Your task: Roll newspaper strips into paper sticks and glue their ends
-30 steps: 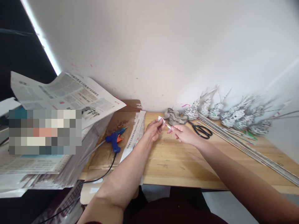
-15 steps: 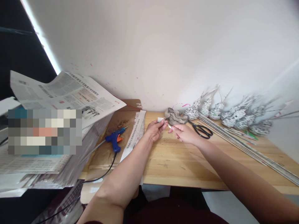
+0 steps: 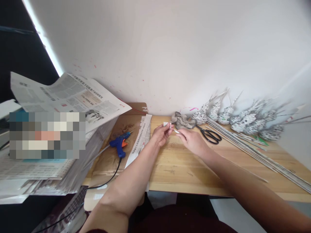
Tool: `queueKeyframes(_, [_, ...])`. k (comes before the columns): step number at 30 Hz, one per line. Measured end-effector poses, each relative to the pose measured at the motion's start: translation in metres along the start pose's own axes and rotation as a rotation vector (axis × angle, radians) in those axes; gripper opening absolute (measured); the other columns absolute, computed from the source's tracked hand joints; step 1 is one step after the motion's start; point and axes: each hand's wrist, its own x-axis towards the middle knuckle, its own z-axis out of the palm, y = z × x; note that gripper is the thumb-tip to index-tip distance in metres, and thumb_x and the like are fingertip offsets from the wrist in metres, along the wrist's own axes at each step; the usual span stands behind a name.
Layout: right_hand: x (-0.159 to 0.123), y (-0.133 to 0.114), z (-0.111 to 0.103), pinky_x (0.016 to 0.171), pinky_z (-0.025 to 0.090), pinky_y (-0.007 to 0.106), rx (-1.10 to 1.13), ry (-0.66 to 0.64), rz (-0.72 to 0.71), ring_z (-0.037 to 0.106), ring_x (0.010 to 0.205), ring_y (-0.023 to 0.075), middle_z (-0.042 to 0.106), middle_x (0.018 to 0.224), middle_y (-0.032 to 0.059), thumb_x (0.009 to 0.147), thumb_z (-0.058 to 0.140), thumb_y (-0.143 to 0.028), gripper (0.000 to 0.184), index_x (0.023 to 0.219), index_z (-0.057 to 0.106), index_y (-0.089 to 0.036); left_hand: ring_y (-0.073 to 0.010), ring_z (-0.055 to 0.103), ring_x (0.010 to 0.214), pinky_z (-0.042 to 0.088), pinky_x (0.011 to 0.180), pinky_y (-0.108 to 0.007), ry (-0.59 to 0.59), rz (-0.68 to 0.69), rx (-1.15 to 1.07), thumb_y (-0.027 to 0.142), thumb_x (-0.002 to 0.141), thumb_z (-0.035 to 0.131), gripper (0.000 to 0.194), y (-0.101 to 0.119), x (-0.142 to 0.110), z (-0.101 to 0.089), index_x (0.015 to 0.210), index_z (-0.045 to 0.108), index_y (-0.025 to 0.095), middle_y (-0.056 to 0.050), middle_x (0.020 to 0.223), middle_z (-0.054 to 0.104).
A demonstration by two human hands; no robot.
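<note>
Over the middle of the table, my left hand (image 3: 161, 134) is closed, pinching a small strip of white paper (image 3: 165, 124) between thumb and fingers. Just to its right, my right hand (image 3: 191, 139) is closed on a thin white paper tube (image 3: 177, 131) whose end points at the left fingertips. Paper strip and tube seem to meet there, but fingers hide the join. A long thin rod (image 3: 252, 173) shows beyond my right forearm, slanting toward the front right; whether it is part of the held tube is hidden. Behind the hands lies a crumpled grey-brown cloth (image 3: 183, 120).
Black-handled scissors (image 3: 212, 136) lie right of my hands, beside a bundle of long paper tubes (image 3: 245, 146). Several woven paper pieces (image 3: 224, 115) stand along the wall. On brown cardboard (image 3: 104, 165) at left sits a blue glue gun (image 3: 118, 144), near newspaper strips (image 3: 139, 139) and stacked newspapers (image 3: 73, 174).
My right hand has turned over, its back now more toward me and its fingers more tucked in. The thin rod has come into view beyond my right forearm. My left hand stays nearly still.
</note>
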Motion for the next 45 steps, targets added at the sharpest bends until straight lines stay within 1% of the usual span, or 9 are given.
queueKeyframes(4, [0.0, -0.002, 0.0, 0.06, 0.036, 0.026, 0.041, -0.048, 0.073, 0.055, 0.063, 0.0161, 0.061, 0.07, 0.0056, 0.091, 0.035, -0.037, 0.034, 0.085, 0.062, -0.018, -0.0032, 0.056, 0.048, 0.047, 0.043, -0.009, -0.015, 0.007, 0.005, 0.009, 0.077, 0.062, 0.002, 0.001, 0.001, -0.001, 0.076, 0.061, 0.008, -0.007, 0.078, 0.068])
queueKeyframes(9, [0.005, 0.007, 0.0, 0.045, 0.034, 0.022, 0.623, -0.324, 0.374, 0.044, 0.042, 0.0081, 0.049, 0.057, -0.0027, 0.087, 0.039, -0.049, 0.039, 0.088, 0.061, -0.017, -0.0033, 0.057, 0.049, 0.047, 0.045, -0.008, -0.009, -0.003, -0.017, 0.008, 0.076, 0.063, 0.003, 0.002, 0.001, -0.001, 0.074, 0.06, 0.009, -0.005, 0.072, 0.066])
queueKeyframes(13, [0.006, 0.014, -0.002, 0.039, 0.028, 0.02, 0.874, -0.473, 0.457, 0.04, 0.04, 0.0059, 0.043, 0.056, -0.0051, 0.083, 0.044, -0.057, 0.044, 0.089, 0.06, -0.016, -0.0038, 0.059, 0.051, 0.049, 0.049, -0.008, -0.009, -0.035, -0.034, 0.006, 0.077, 0.061, 0.003, 0.002, -0.001, 0.001, 0.075, 0.06, 0.008, -0.004, 0.068, 0.064])
queueKeyframes(16, [0.003, 0.013, -0.001, 0.04, 0.028, 0.021, 0.79, -0.44, 0.428, 0.042, 0.041, 0.0071, 0.045, 0.057, -0.0044, 0.083, 0.043, -0.057, 0.044, 0.091, 0.059, -0.016, -0.0051, 0.062, 0.056, 0.05, 0.053, -0.009, -0.009, -0.042, -0.034, 0.006, 0.076, 0.062, 0.003, 0.001, 0.0, 0.001, 0.077, 0.06, 0.008, -0.004, 0.068, 0.064])
queueKeyframes(23, [0.0, 0.001, 0.003, 0.053, 0.03, 0.024, 0.164, -0.033, 0.091, 0.047, 0.052, 0.0118, 0.052, 0.055, -0.0004, 0.088, 0.042, -0.038, 0.03, 0.073, 0.059, -0.018, -0.0086, 0.066, 0.065, 0.054, 0.063, -0.014, -0.07, -0.016, 0.002, 0.002, 0.075, 0.061, 0.01, -0.001, 0.0, -0.001, 0.082, 0.063, 0.008, -0.006, 0.075, 0.067])
queueKeyframes(30, [0.0, 0.003, -0.005, 0.053, 0.029, 0.024, 0.153, -0.074, 0.132, 0.048, 0.051, 0.0124, 0.057, 0.056, 0.0003, 0.088, 0.042, -0.036, 0.031, 0.078, 0.065, -0.018, -0.0144, 0.068, 0.079, 0.054, 0.076, -0.021, -0.143, -0.024, 0.022, -0.003, 0.074, 0.06, 0.016, 0.0, -0.005, 0.001, 0.086, 0.063, 0.008, -0.009, 0.082, 0.069])
queueKeyframes(35, [0.0, 0.003, -0.004, 0.055, 0.031, 0.024, 0.145, -0.074, 0.105, 0.051, 0.056, 0.0133, 0.059, 0.061, 0.0007, 0.088, 0.042, -0.035, 0.03, 0.083, 0.067, -0.019, -0.0122, 0.067, 0.072, 0.054, 0.068, -0.018, -0.074, -0.015, 0.03, 0.009, 0.076, 0.064, 0.004, -0.001, -0.002, -0.001, 0.079, 0.062, 0.009, -0.008, 0.08, 0.068])
queueKeyframes(40, [0.001, 0.003, -0.002, 0.055, 0.032, 0.024, 0.167, -0.083, 0.137, 0.05, 0.053, 0.0125, 0.058, 0.059, 0.0003, 0.089, 0.04, -0.036, 0.032, 0.087, 0.068, -0.019, -0.0122, 0.067, 0.07, 0.054, 0.062, -0.016, -0.091, 0.009, 0.026, 0.019, 0.08, 0.061, 0.01, 0.0, -0.002, 0.0, 0.083, 0.062, 0.01, -0.008, 0.078, 0.068])
queueKeyframes(45, [0.001, 0.005, -0.005, 0.049, 0.033, 0.023, 0.367, -0.177, 0.265, 0.046, 0.045, 0.0098, 0.052, 0.057, -0.0015, 0.088, 0.04, -0.046, 0.038, 0.088, 0.065, -0.018, -0.0127, 0.067, 0.076, 0.054, 0.071, -0.018, -0.125, -0.007, 0.018, 0.008, 0.076, 0.063, 0.01, 0.001, -0.004, 0.001, 0.086, 0.064, 0.009, -0.007, 0.081, 0.068])
